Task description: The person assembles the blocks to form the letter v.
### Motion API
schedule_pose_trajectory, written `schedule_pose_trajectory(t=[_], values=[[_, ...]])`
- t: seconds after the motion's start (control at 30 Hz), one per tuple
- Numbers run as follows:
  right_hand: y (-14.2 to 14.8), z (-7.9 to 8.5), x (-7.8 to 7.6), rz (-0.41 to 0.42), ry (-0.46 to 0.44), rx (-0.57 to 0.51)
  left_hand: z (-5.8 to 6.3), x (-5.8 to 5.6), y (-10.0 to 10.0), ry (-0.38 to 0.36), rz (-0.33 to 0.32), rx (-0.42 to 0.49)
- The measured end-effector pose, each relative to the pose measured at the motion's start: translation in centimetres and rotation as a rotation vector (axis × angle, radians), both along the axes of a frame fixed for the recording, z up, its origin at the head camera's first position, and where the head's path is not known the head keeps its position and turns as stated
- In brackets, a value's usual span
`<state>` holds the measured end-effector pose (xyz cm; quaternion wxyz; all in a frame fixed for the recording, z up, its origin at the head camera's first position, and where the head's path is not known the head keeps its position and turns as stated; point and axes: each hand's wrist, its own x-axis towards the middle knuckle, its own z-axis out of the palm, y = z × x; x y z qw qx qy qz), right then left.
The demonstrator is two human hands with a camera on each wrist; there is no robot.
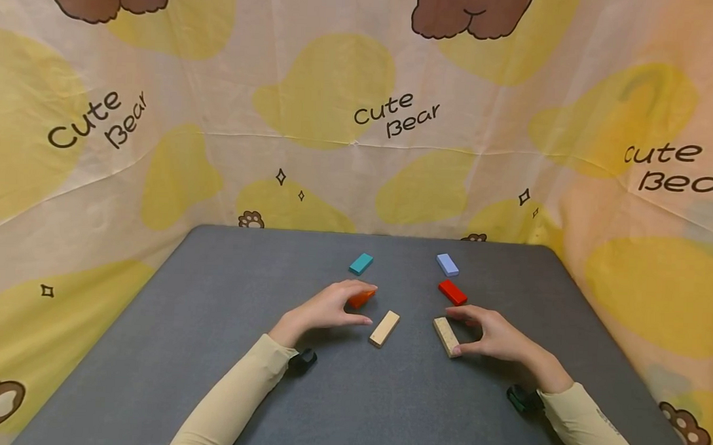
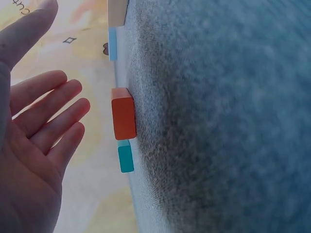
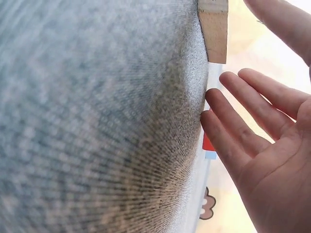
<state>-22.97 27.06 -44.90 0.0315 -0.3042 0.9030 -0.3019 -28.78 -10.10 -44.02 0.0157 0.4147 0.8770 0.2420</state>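
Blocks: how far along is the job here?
Looks done: teal block, orange block, light-blue block and red block sit apart. In hand: nothing gripped; left hand near the orange block, right hand near a pale block. Perhaps remaining: any stacking; no block sits on another.

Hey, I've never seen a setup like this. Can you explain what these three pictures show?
There's no machine here: the grips are a person's bare hands, a left grip and a right grip. The wide picture is taken from the person's head, looking forward and down; each close-up is taken from one wrist.

On the grey surface lie six blocks: a teal block, light blue block, red block, orange block, left wooden block and right wooden block.

The left grip is beside the orange block, the right beside the right wooden block. Neither appears to hold anything, though I can't tell whether the right one touches its block.
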Motion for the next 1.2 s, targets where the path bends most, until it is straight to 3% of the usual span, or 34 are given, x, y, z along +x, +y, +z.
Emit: schedule_pose_trajectory(t=[0.6,1.2], values=[[0.02,-0.29,-0.3,0.02,-0.013,0.021,-0.14,0.17,0.39,-0.017,-0.026,0.013],[0.06,-0.51,-0.45,0.012,-0.016,0.076,-0.42,0.15,0.82,-0.09,-0.055,0.052]])
